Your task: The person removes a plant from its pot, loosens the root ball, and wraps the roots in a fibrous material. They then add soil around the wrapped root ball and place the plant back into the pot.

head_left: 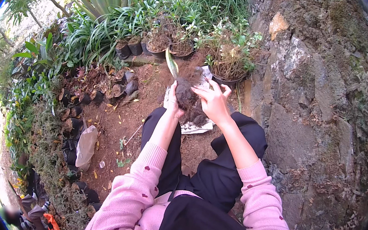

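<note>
Bare garden soil beside a rough stone wall (313,98) carries the scene. Held above a white sheet (196,127) is a dark soil clump (185,94) with one green leaf (171,63) (its long axis running up and away). Left hand (173,107) cups it from below, fingers closed around it; right hand (214,102) presses its right side, fingers spread. Black pots (157,48) stand beyond.

The left hand (174,102) is mostly hidden behind the soil clump (186,96) it holds.
</note>
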`<state>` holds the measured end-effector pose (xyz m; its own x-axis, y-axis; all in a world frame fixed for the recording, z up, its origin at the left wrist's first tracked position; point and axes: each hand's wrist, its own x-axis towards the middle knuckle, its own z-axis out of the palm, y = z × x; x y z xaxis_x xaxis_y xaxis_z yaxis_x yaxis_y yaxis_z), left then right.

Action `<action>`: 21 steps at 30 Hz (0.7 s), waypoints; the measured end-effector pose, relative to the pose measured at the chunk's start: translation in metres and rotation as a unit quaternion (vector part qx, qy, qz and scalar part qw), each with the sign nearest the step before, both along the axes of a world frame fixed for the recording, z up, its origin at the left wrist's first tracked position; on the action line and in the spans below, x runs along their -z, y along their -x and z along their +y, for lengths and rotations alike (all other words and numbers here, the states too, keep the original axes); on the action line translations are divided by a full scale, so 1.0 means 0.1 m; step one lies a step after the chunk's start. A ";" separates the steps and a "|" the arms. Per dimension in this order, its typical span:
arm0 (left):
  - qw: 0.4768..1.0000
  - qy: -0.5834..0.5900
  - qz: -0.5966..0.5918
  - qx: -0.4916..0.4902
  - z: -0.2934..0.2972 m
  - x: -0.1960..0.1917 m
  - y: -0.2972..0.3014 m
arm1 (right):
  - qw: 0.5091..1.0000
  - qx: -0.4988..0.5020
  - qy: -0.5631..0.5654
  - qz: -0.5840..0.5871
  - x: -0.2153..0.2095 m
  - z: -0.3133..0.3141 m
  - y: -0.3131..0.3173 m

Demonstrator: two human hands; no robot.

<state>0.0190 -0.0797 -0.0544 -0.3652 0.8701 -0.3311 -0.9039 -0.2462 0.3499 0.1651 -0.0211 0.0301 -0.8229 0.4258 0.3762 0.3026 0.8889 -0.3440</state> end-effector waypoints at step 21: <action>0.999 0.012 0.033 0.029 -0.07 -0.23 -0.12 | 0.995 0.085 -0.030 0.047 -0.01 -0.15 0.05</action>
<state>0.0306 -0.0864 -0.0314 -0.3367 0.8824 -0.3287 -0.8908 -0.1854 0.4149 0.1600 -0.0362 0.0314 -0.7006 0.5301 0.4776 0.4194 0.8475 -0.3255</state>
